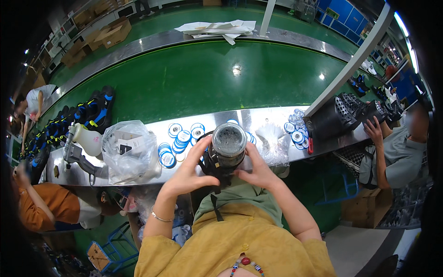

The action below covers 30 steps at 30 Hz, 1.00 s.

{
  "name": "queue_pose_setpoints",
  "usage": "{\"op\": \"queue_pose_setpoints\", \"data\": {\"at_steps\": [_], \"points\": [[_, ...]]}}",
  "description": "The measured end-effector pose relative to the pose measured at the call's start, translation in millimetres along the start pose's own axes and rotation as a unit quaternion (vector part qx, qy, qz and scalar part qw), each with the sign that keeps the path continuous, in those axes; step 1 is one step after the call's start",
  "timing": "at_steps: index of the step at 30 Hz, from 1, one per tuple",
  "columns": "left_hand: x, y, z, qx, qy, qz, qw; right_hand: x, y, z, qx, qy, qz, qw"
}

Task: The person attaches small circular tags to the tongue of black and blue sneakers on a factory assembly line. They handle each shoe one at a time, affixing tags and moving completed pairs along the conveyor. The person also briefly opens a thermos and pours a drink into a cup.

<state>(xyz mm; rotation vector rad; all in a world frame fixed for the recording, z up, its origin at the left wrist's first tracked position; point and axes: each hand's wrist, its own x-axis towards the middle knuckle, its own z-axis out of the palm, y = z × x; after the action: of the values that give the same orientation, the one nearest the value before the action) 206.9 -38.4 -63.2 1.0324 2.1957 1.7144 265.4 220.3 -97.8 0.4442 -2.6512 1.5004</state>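
Note:
In front of my body, at the near table edge, is a clear round jar [229,138] with grey, speckled stuff showing through its top. Below it is a black item [220,162] with a hanging strap; its kind is hidden. My left hand [191,171] curves round the left side, its fingertips by the jar and its thumb across the black item. From the other side my right hand [258,170] holds on, fingers by the jar and thumb on the black part. Round blue-rimmed discs [183,136] lie in loose piles behind my left hand.
A plastic bag [131,150] with white cards lies left, beside a spray gun [79,154] with a white cup. Black-and-blue shoes [99,108] line the left. Rightward are a clear bag [272,143], a red-handled tool [310,145] and black shoes [348,108]. Co-workers sit on both sides.

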Motion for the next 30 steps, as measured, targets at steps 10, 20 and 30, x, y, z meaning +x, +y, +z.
{"op": "queue_pose_setpoints", "data": {"at_steps": [10,20,30], "points": [[17.6,8.6,8.6,-0.031,0.089,0.046,0.994,66.7,-143.6,-51.3,-0.214,0.062,-0.16,0.962],[26.5,-0.8,23.4,-0.071,0.008,-0.01,0.997,83.7,-139.6,-19.7,-0.367,-0.021,-0.093,0.925],[34.0,-23.5,54.9,-0.046,0.127,0.036,0.99,85.4,-135.6,-12.6,-0.388,0.043,-0.145,0.909]]}}
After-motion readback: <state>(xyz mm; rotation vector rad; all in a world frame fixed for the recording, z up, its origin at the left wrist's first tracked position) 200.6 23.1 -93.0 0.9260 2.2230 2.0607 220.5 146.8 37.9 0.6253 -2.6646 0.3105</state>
